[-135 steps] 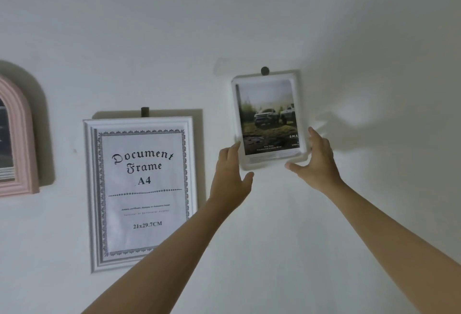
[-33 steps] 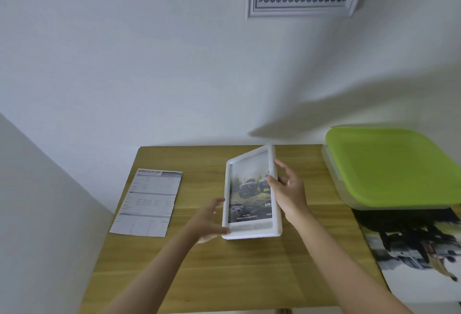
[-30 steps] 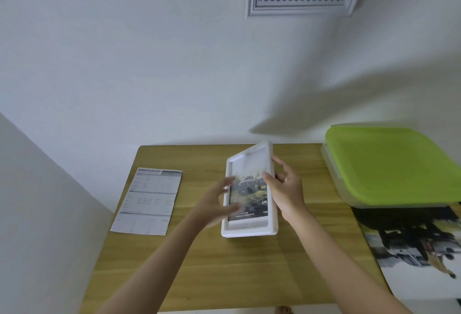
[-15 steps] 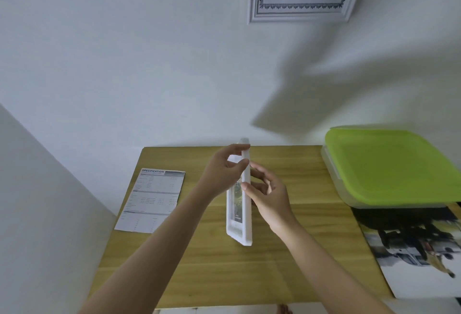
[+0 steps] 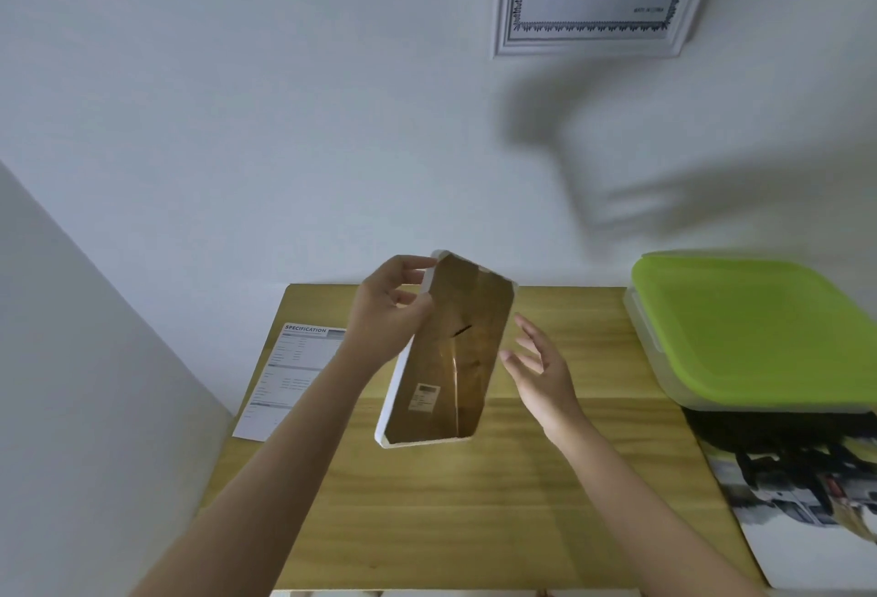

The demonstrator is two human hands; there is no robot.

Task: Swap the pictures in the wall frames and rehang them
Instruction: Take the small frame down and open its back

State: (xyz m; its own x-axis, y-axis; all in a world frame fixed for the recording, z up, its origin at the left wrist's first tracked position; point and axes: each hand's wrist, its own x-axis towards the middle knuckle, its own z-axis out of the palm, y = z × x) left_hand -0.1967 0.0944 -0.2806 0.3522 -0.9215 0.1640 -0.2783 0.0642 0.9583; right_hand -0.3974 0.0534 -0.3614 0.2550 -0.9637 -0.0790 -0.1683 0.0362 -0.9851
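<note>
Small white picture frame (image 5: 446, 354) held back-up over desk (image 5: 474, 501), pinched by left hand (image 5: 387, 311); right hand (image 5: 536, 368) spread alongside. Light, rigid, probably breakable; best gripped by rim.

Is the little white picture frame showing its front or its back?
Its back. The small white frame shows brown backing board with a label, no picture. The left hand grips its edge above the wooden table.

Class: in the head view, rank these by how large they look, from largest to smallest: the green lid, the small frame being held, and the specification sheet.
1. green lid, though cut off at the right edge
2. small frame, held nearer the camera, which may inflate it
3. specification sheet, partly hidden by the left hand
</note>
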